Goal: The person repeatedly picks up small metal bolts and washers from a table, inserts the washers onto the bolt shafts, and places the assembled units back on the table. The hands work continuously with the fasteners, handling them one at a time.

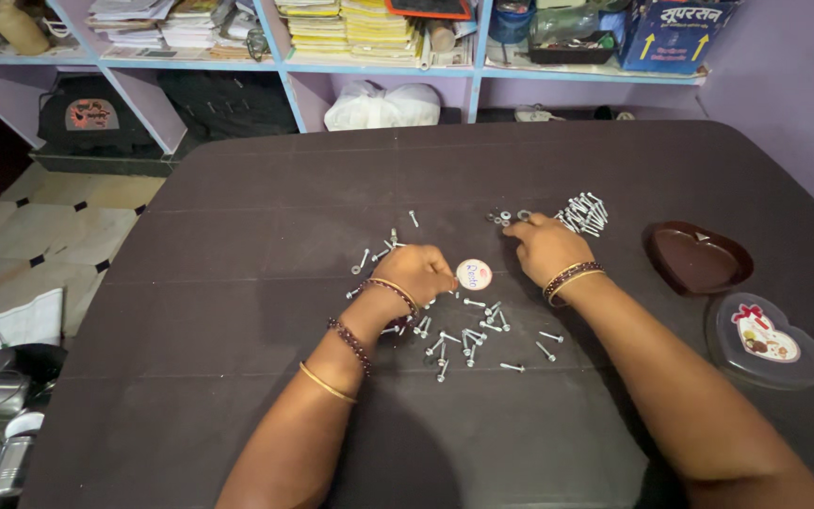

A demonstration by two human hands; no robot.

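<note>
While loose bolts lie scattered nearest | left hand curled shut on something small, cannot tell what, beside round badge | right hand fingers spread, touching nuts | sorted bolt pile beyond; most bolts unsorted | heart tray bare.

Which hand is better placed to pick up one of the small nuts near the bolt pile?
Right. The right hand already has its fingertips at the nuts, beside the bolt pile. The left hand is curled by the round white disc, among scattered bolts.
</note>
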